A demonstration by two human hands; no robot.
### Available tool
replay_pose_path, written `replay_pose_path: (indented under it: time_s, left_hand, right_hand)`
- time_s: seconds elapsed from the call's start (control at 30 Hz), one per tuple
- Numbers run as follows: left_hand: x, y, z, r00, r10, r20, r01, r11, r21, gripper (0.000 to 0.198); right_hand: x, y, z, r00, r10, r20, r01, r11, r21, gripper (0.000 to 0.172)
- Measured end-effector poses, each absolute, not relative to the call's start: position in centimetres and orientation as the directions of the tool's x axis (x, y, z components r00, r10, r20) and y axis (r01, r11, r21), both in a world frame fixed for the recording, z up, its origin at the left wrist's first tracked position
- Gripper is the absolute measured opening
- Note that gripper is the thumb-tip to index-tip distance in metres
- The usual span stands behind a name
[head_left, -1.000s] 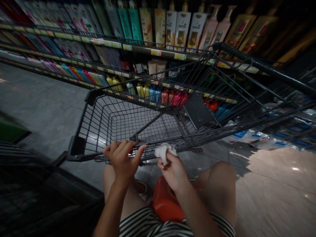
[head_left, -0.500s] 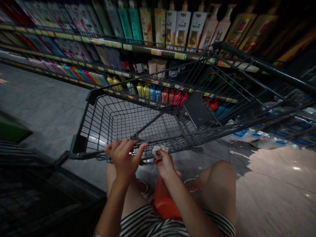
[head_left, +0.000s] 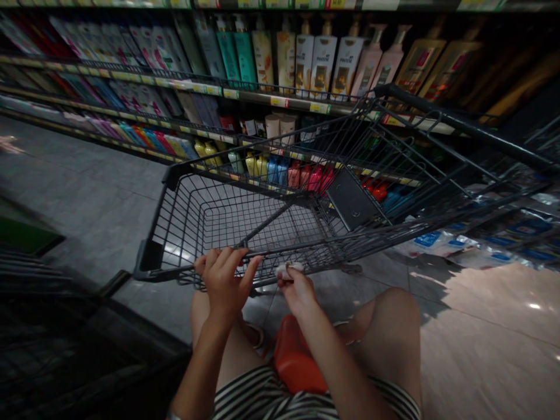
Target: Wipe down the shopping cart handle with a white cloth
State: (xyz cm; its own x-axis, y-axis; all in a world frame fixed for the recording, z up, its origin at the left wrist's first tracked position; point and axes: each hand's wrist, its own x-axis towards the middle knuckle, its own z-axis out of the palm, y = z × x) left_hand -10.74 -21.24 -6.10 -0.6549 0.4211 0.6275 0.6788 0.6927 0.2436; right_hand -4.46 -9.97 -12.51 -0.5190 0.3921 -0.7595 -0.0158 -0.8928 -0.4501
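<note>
A dark wire shopping cart (head_left: 150, 256) stands across in front of me, and its basket shows bare mesh. My left hand (head_left: 225, 280) grips the near top rim, fingers hooked over the bar and thumb sticking out to the side. To its right, my right hand (head_left: 300, 291) pinches a crumpled white tissue (head_left: 289, 270) against the same rim. The tissue is partly covered by the fingers. Below the hands, a red-orange bag (head_left: 297, 361) rests between my bent legs, over striped clothing.
Shelves of shampoo bottles (head_left: 322, 67) run along the far side of the cart. Plastic-wrapped packs (head_left: 516, 233) hang at the right. A dark crate-like structure (head_left: 87, 350) stands at the lower left, near a green panel (head_left: 26, 230). Grey tiled floor (head_left: 100, 175) surrounds the cart.
The view has tipped up slightly, showing more of the upper shelf edge. My right hand has turned a little, and less of the tissue shows. My left hand keeps its grip on the rim.
</note>
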Motion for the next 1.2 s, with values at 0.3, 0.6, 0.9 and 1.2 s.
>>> replay_pose_path:
  time_s: [0.3, 0.6, 0.9, 1.2]
  left_hand:
    - [-10.8, -21.7, -6.1, -0.625, 0.485, 0.612, 0.711, 0.677, 0.190, 0.015]
    - [-10.2, -24.5, -6.2, -0.684, 0.355, 0.638, 0.607, 0.762, 0.226, 0.019]
    - [-12.8, -27.0, -6.4, -0.592, 0.477, 0.649, 0.760, 0.599, 0.253, 0.015]
    - [-12.7, -26.6, -6.5, -0.639, 0.421, 0.644, 0.726, 0.605, 0.326, 0.009]
  right_hand:
    - [-3.7, -8.6, -7.1, -0.591, 0.483, -0.647, -0.130, -0.848, -0.514, 0.014]
    - [-0.9, -9.2, -5.7, -0.638, 0.598, -0.485, -0.210, -0.741, -0.637, 0.020]
    - [-3.2, -11.1, -10.1, -0.639, 0.391, -0.662, 0.046, -0.840, -0.540, 0.018]
    - [-5.4, -11.6, -8.7, -0.595, 0.414, -0.689, -0.068, -0.880, -0.470, 0.012]
